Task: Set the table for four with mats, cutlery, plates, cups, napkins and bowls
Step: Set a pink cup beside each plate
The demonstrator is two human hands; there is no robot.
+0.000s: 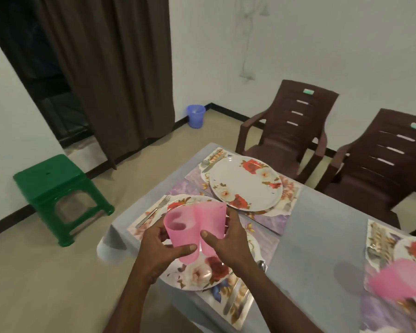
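Holding two pink cups over the near plate [197, 272].
Left hand [159, 251] gripped the left cup [178, 234]; right hand [228, 241] gripped the right cup [210, 224], both cups tipped away.

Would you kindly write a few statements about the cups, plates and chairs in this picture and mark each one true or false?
1. Each of the hands grips a pink cup: left hand the left cup, right hand the right cup. True.
2. The far plate already has a cup standing on it. False: it carries no cup.
3. Two brown chairs, one and the other, stand at the far side of the table. True.
4. The stool on the floor is blue. False: it is green; the small bin by the curtain is blue.
5. A fork lies left of the near plate. True.
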